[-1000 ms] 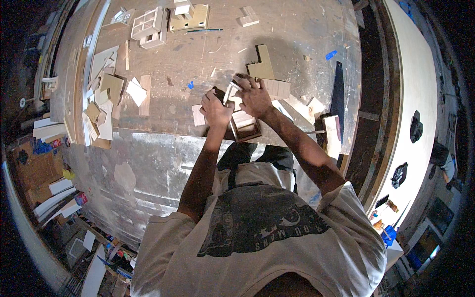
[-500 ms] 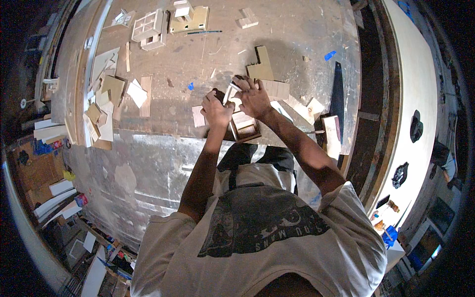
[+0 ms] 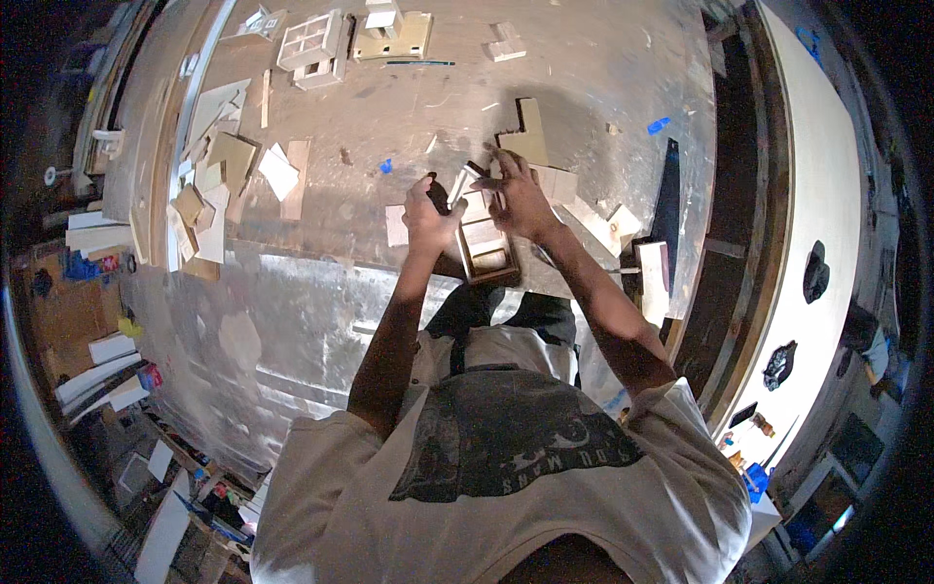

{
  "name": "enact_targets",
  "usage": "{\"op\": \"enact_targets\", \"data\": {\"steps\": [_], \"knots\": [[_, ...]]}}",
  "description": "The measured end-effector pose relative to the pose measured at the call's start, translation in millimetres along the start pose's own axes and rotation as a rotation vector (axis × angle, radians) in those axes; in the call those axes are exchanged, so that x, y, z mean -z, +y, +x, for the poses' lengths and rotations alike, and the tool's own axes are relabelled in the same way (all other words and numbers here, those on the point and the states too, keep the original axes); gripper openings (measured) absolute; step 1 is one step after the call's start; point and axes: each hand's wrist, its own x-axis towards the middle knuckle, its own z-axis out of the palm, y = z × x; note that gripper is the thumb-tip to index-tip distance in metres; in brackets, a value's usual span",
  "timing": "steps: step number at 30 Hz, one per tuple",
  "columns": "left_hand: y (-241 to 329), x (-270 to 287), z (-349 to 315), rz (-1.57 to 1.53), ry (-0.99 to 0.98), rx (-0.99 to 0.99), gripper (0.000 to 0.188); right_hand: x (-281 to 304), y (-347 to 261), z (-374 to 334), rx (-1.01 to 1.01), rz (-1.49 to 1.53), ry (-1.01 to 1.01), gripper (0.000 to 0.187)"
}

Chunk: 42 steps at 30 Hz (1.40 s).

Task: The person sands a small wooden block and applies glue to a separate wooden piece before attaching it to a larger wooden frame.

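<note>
A small wooden box with open compartments [image 3: 488,261] stands at the near edge of the work table, its long side running away from me. My left hand [image 3: 429,222] is at its left side, thumb and fingers apart, the thumb close to the rim. My right hand [image 3: 523,202] reaches over the far right part of the box, fingers bent onto its upper edge and one finger stretched out past it. The hand partly covers the box's far end. Beyond the right hand lies a stepped piece of thin wood [image 3: 526,134].
Thin wood offcuts [image 3: 598,224] and a dark handsaw [image 3: 665,209] lie to the right. Several scraps [image 3: 233,161] are piled at the left. A small compartmented wooden model [image 3: 313,47], a pencil [image 3: 420,63] and a small wooden block [image 3: 506,43] lie at the far side.
The box has turned so that it points more straight away from me, and more of its compartments show. My left hand's fingers have spread; the right hand has shifted along the box.
</note>
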Motion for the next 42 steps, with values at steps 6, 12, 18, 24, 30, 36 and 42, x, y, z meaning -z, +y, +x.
{"op": "enact_targets", "data": {"steps": [6, 12, 18, 24, 30, 36, 42], "knots": [[-15.8, 15.7, 0.9, -0.867, -0.053, -0.012, 0.036, 9.1, 17.2, 5.5, -0.126, 0.695, 0.232, 0.031], [8.0, 26.1, 2.4, -0.961, -0.107, 0.039, 0.037, -11.6, 21.7, 2.6, -0.145, 0.549, 0.142, 0.034], [-28.4, -6.9, 18.4, -0.871, -0.069, 0.036, 0.036, -21.4, -7.4, -1.5, 0.011, -0.249, -0.04, 0.046], [-54.4, -22.3, 31.2, -1.002, -0.212, 0.343, 0.033, -32.1, -11.6, 0.8, 0.045, -0.297, 0.0, 0.041], [-66.4, -20.4, 22.4, -0.968, -0.21, 0.092, 0.033, -37.4, -10.2, 3.8, 0.041, -0.283, 0.017, 0.034], [-49.8, -15.4, 17.5, -0.801, -0.225, 0.061, 0.053, -35.6, -9.1, 5.7, 0.001, -0.369, -0.077, 0.038], [-60.7, -21.0, 19.4, -0.838, -0.206, 0.002, 0.051, -34.0, -10.8, 7.2, 0.01, -0.369, -0.068, 0.035]]}}
